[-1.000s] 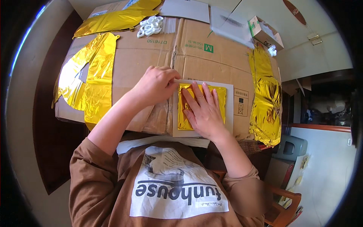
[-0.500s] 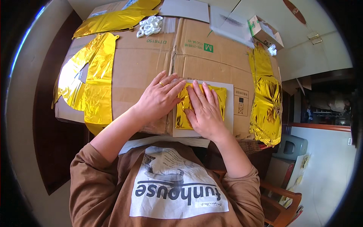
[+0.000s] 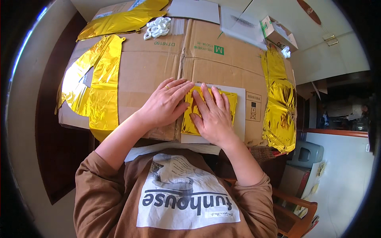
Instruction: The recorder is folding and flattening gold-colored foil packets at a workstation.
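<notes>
A folded gold foil balloon (image 3: 191, 126) forms a shiny rectangle on a white card (image 3: 241, 119), which lies on a large cardboard box (image 3: 151, 65). My right hand (image 3: 214, 117) rests flat on the foil, its fingers stretched and pointing away from me. At the foil's left edge is my left hand (image 3: 166, 102), fingers extended and its fingertips close to the top left corner. Neither hand grips anything. Part of the foil is hidden beneath my right hand.
Flat gold foil balloons lie at the left (image 3: 105, 83), far left (image 3: 115, 24) and right (image 3: 279, 103) of the box. White ribbon rolls (image 3: 157, 27), clear straws (image 3: 178, 27), a white sheet (image 3: 194, 10), a clear plastic bag (image 3: 242, 27) and a small carton (image 3: 278, 32) sit along the far edge.
The folded foil has shifted slightly left on the card. My left hand's fingers have drawn closer together and lowered a little, while my right hand has slid slightly left.
</notes>
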Demonstrator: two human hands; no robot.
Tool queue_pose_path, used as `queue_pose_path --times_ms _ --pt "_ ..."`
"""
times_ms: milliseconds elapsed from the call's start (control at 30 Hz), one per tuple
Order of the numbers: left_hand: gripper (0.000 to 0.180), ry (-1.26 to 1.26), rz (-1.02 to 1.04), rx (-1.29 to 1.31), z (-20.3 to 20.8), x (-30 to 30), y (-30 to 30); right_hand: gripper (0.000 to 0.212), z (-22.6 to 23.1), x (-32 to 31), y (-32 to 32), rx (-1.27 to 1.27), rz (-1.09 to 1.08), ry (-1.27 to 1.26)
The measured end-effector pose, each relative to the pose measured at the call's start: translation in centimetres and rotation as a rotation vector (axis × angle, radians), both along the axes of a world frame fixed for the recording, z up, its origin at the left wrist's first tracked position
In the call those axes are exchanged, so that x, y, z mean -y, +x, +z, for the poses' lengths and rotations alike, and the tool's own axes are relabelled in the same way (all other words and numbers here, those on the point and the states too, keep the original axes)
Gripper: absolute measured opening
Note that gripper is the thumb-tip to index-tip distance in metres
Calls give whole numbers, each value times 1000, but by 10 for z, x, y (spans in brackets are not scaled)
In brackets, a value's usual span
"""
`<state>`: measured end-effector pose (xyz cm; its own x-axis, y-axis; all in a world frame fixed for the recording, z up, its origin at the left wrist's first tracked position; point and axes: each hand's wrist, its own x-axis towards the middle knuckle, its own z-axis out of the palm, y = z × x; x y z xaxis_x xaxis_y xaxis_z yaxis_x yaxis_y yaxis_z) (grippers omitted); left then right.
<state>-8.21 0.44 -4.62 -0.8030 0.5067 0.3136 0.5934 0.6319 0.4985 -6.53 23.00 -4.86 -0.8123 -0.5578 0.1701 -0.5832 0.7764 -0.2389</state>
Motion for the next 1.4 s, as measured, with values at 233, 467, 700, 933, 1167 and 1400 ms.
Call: queue_pose_path --times_ms 233,467,700,933,1167,1400 --pt "75 -114 44 -22 -3 -3 15 62 1 -1 0 -3 -1 -71" --pt "74 -53 38 -5 -3 -3 17 61 -1 -6 -1 -33 16 -37" --pt "36 129 163 31 8 5 -14 59 0 -22 -2 14 81 -94" --pt "30 21 52 303 14 -4 -52 58 0 -26 -4 18 103 -128" --pt "24 -119 16 468 27 -6 -65 58 2 -23 -4 30 90 -120" --pt "20 -237 28 446 28 -12 -70 58 2 -21 -3 25 78 -121"
